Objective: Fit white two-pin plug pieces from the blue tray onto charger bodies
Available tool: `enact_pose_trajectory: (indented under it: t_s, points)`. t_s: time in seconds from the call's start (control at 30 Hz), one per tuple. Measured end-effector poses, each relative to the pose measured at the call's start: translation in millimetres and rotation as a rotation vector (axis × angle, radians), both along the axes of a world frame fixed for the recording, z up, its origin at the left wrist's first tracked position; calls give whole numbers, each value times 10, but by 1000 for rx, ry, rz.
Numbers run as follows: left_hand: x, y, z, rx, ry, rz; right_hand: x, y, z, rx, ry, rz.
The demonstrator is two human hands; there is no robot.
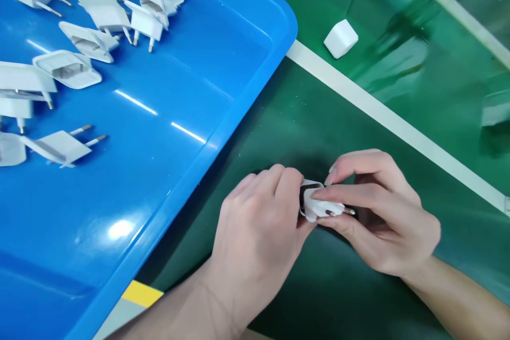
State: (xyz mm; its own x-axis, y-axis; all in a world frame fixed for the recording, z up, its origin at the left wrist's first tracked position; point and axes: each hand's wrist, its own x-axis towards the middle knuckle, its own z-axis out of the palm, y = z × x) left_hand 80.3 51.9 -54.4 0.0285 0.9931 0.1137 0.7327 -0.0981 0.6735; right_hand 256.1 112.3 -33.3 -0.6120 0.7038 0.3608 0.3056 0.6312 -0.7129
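White plug (329,206) — smooth, angular — metal-tipped pins (349,211)

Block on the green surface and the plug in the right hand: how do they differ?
The plug shows pins, while the block shows only plain faces. The plug is held by the right hand; the block lies untouched on the green surface. Both are white.

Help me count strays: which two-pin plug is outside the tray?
The white plug pinched in the right hand; the other plugs lie in the blue tray.
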Motion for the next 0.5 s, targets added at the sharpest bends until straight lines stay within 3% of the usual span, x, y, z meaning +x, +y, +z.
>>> enact_pose_trajectory:
  t_s: [0.5]
  points:
    - [4,-12,-42,11,-20,-8,-15,-45,17,-211,-78,55]
